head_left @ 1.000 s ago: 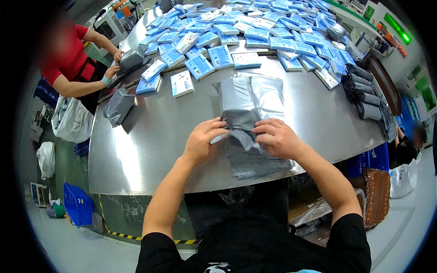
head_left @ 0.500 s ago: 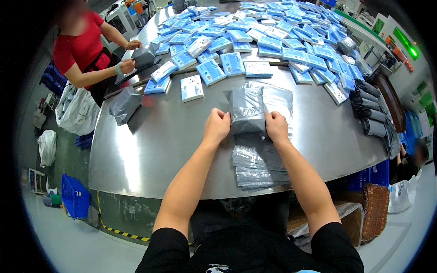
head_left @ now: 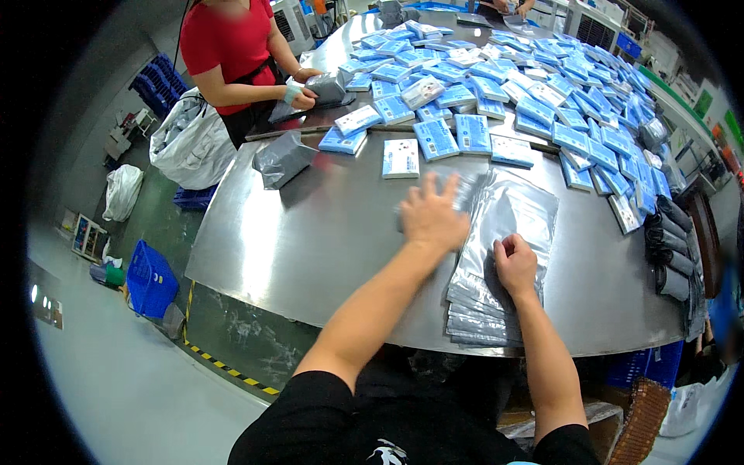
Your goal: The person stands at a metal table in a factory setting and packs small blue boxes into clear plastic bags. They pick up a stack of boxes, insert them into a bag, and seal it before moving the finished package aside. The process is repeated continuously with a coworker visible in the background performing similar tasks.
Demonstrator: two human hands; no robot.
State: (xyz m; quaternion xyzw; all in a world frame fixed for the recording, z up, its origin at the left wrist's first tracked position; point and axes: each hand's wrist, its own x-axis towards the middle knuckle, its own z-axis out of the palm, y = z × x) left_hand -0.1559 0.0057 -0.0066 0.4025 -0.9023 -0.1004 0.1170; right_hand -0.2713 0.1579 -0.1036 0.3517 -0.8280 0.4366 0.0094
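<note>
My left hand (head_left: 434, 221) has its fingers spread over a grey plastic-wrapped parcel (head_left: 470, 190), which is mostly covered and smeared by motion. Beside it, a stack of flat grey plastic mailing bags (head_left: 508, 205) lies fanned toward the table's front edge. My right hand (head_left: 515, 267) is closed above this stack, its fingers curled in; whether they grip a bag is hidden. Past my hands lie blue-and-white flat packs (head_left: 436, 139), and one white-faced pack (head_left: 401, 158) is nearest my left hand. Another grey wrapped parcel (head_left: 284, 160) stands farther left.
A person in a red top (head_left: 232, 58) handles a grey parcel (head_left: 327, 88) across the metal table (head_left: 349, 232). Rolled dark bags (head_left: 668, 248) are stacked at the right edge. White sacks (head_left: 186, 147) and a blue basket (head_left: 151, 279) stand on the floor at left.
My left hand has opened and moved left with the parcel, off the bags. My right hand has come away from the parcel and is over the stack. The view has shifted left.
</note>
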